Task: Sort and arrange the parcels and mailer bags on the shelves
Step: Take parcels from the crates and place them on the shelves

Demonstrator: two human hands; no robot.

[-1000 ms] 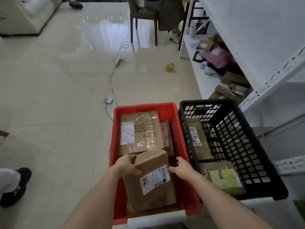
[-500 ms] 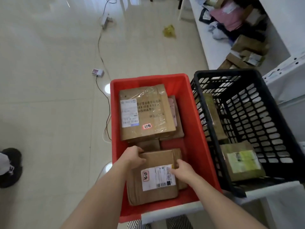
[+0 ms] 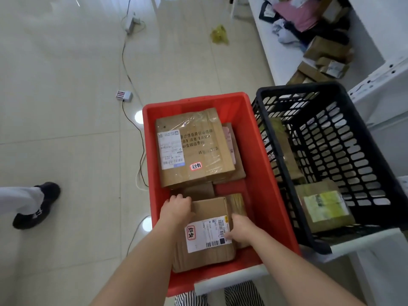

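A small cardboard parcel with a white label lies at the near end of the red bin. My left hand grips its far left edge. My right hand grips its right edge, fingers curled over the label. A larger taped parcel lies at the far end of the bin on other flat parcels. Beside the bin stands a black slatted crate holding a green-labelled parcel and another brown one.
A white shelf on the right carries mailer bags and brown parcels. A cable and a small charger lie on the tiled floor. Another person's shoe is at the left.
The parcel has gone down from a tilted, lifted position to lying flat in the red bin, both hands still on it. The camera has tipped further down.
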